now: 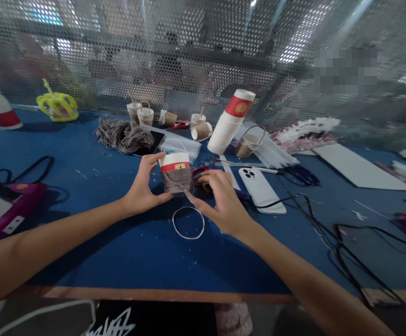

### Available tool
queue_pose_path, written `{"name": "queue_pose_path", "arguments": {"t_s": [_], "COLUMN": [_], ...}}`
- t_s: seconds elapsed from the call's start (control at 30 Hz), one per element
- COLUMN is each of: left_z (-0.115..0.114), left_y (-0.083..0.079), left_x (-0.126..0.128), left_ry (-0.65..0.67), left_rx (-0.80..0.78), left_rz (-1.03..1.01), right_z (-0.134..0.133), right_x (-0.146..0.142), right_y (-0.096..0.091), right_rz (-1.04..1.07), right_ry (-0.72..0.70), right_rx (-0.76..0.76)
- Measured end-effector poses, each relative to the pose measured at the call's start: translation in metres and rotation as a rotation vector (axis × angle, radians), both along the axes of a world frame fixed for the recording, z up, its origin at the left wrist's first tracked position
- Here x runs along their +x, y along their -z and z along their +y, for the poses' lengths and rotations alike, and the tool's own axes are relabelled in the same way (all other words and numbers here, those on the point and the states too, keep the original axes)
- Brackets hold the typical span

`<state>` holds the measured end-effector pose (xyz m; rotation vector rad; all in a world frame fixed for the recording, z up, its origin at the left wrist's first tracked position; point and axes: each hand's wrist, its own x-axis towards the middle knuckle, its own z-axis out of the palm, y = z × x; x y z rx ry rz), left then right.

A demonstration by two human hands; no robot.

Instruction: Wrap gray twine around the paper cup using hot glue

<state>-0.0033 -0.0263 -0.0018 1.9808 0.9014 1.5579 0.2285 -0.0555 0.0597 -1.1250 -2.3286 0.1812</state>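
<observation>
Head view: a yellow cage-like piece (57, 106) stands at the upper left of the frame, and nearer the centre lies a bundle of grey cord (124, 135). Left of centre, the left hand (143, 186) grasps the cord-wrapped cup (175, 175), forefinger at its top, thumb at its bottom. The cup sits at mid-frame. For tidy wrapping, I'd brace it lightly so its wall doesn't buckle, and press each turn snugly against the last. Its long axis runs nearly upright, white end up, wound end down; which end is the mouth I can't tell. Just below lies a white ring (188, 223). The right hand (225, 205), fingers curled, has its thumb by the cup's lower right; whether it pinches cord I can't tell. Right of centre are a tilted cup stack (229, 123) and a white phone (262, 191).
</observation>
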Motion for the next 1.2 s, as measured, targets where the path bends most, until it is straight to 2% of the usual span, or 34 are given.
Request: {"name": "queue_pose_path", "arguments": {"t_s": [0.17, 0.33, 0.5, 0.6, 0.7, 0.87, 0.97, 1.2], "left_z": [-0.002, -0.002, -0.003, -0.004, -0.004, -0.003, -0.004, -0.006], "left_y": [0.001, 0.001, -0.001, -0.003, -0.004, -0.004, -0.004, -0.005], "left_x": [0.0, 0.0, -0.001, -0.002, -0.002, -0.001, -0.002, 0.0], "left_ry": [0.003, 0.009, -0.004, -0.007, 0.013, -0.013, -0.023, 0.006], "left_rx": [-0.031, -0.041, -0.058, -0.064, -0.044, -0.047, -0.052, 0.098], "left_rz": [0.002, -0.003, 0.027, 0.054, 0.081, 0.108, 0.142, 0.153], "right_z": [-0.005, -0.004, -0.001, 0.002, 0.004, 0.007, 0.009, 0.01], "right_x": [-0.007, -0.005, 0.0, 0.0, 0.001, 0.006, 0.009, 0.012], "right_y": [0.005, 0.002, -0.008, -0.01, -0.01, -0.015, -0.016, -0.016], "right_rz": [-0.019, 0.129, 0.339, 0.565, 0.788, 0.901, 0.849, 0.868], "right_ry": [-0.008, 0.011, -0.089, -0.162, -0.169, -0.182, -0.18, -0.069], "right_rx": [0.0, -0.098, -0.334, -0.567, -0.796, -0.96, -0.923, -0.592]}}
